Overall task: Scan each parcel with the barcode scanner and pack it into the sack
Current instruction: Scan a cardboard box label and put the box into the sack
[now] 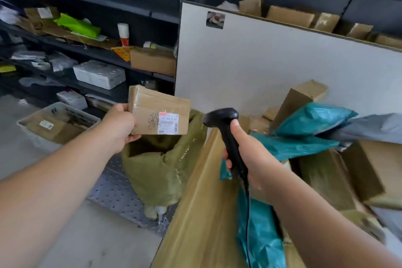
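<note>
At the far left a white plastic crate (37, 141) sits on the floor below dark shelves (97, 54) crowded with boxes and bags. Next comes the left grip (118, 125), a bare hand: its fingers are curled round the left end of a small cardboard parcel (156, 104), thumb under the lower edge. The parcel is held in the air, its front face turned to the camera, with a white shipping label (168, 123) and black scribble at the lower right of that face. Directly under it stands a green woven sack (156, 169), its mouth open and slumped, resting on a perforated metal plate (111, 191).

Just right of the sack rises the wall of a large cardboard bin (202, 202). Above that wall the right grip (245, 154) is wrapped round the handle of a black barcode scanner (226, 128), thumb laid up the back of it. The scanner's head points left at the parcel, apart from it, and its cable (248, 224) hangs down. Inside the bin lie teal mailer bags (304, 124), a grey mailer (374, 126) and brown cartons. A white board (282, 61) stands behind them.
</note>
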Motion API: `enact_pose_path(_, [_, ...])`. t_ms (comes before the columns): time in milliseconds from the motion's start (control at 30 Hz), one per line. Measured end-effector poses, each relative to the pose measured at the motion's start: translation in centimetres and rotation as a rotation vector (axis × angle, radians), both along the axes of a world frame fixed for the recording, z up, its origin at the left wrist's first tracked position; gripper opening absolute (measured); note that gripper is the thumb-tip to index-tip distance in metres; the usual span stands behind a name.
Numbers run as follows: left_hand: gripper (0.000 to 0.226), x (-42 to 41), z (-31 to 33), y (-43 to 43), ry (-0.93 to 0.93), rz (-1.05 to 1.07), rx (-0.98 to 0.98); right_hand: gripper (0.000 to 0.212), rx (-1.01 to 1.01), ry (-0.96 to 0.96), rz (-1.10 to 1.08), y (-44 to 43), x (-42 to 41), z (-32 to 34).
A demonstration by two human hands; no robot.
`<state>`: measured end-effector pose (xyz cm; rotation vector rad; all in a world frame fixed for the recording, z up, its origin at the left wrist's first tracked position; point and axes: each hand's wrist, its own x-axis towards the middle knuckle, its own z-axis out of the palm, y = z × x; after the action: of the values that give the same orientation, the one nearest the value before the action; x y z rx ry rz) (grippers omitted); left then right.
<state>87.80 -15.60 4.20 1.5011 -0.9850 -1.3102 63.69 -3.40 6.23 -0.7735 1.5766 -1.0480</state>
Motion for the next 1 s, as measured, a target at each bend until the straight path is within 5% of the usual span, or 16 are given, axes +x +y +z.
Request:
enact_pose_path(367, [0.042, 5.0, -8.0, -13.8, -0.103, -0.054, 0.157, 0.066, 0.175, 0.105, -0.042, -13.7, 7.4, -4.8])
enact_pose_path(1000, [0.038, 2.0, -24.3, -24.5, -0.287, -0.172, 0.382, 0.051, 0.345, 0.124, -0.051, -27.4, 10.2, -15.5])
